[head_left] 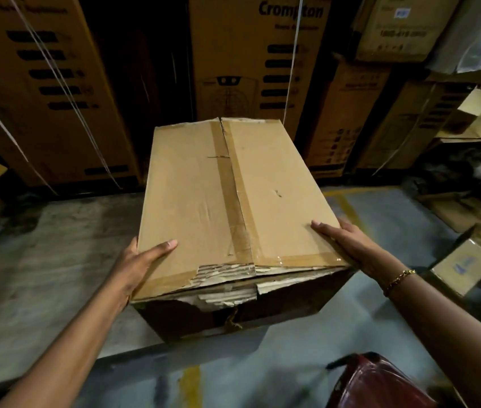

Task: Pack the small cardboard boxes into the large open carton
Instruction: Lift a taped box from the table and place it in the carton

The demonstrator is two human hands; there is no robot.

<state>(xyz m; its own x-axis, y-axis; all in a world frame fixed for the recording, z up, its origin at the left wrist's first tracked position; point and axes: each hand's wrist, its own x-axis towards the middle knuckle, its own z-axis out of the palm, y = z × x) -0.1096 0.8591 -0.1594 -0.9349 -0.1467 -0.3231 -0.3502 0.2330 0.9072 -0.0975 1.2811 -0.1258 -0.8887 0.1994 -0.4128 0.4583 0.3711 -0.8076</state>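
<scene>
Hands gripped a taped carton [233, 201] by its sides.
Left hand [142, 260] and right hand [348, 242] clasped it; next, probably setting it down and opening the flaps.

- The carton [233, 201] sits between the left hand [142, 260] and the right hand [348, 245], each at a near corner.
- Stacked Crompton boxes [262, 63] stand behind the carton, beyond both hands.
- A small box [462, 266] lies on the floor [42, 260] right of the right hand.
</scene>
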